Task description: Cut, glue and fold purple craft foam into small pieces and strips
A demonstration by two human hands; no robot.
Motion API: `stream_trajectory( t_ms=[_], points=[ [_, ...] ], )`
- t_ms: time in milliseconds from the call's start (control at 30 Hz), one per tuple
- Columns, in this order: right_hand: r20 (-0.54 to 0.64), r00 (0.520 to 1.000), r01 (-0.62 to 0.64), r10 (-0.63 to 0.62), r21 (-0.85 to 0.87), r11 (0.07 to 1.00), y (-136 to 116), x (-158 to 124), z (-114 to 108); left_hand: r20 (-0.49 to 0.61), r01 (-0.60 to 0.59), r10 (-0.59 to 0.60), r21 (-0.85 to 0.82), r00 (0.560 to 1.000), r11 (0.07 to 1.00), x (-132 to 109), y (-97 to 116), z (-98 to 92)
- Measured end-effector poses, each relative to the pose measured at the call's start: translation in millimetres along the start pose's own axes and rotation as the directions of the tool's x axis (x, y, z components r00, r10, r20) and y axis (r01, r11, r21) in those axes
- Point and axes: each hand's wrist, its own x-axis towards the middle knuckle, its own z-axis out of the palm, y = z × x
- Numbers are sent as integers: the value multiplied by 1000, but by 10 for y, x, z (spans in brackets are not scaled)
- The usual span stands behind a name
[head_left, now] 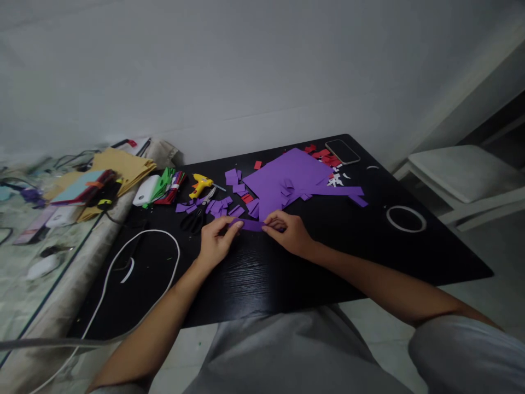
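A short purple paper strip (252, 225) stretches between my two hands, low over the black table. My left hand (217, 238) pinches its left end between thumb and fingers. At the right end, my right hand (289, 232) is closed on the strip with its fingers curled. Just beyond my hands lies a large purple sheet (293, 175), with folded purple pieces (219, 207) to its left. Black-handled scissors (192, 220) rest left of my left hand, and a yellow glue gun (200, 185) lies behind them.
Red paper scraps (328, 157), white bits and a phone (342, 151) lie at the back right. A white ring (406, 219) sits on the right. A white cable (178, 251) loops across the left side of the table (246, 279). A chair (467, 175) stands right.
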Motion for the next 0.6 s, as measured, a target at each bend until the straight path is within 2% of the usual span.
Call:
stream_trajectory(
  t_ms=[200, 433, 600],
  points=[
    [1, 1000, 0, 0, -38, 999, 3, 32, -19, -39, 42, -44, -52, 998, 998, 2, 17, 5],
    [9, 999, -32, 32, 8, 999, 40, 58, -21, -33, 24, -26, -46, 999, 999, 12, -20, 18],
    [23, 990, -141, 139, 223, 965, 80, 74, 6, -24, 65, -67, -74, 997, 995, 15, -25, 25]
  ],
)
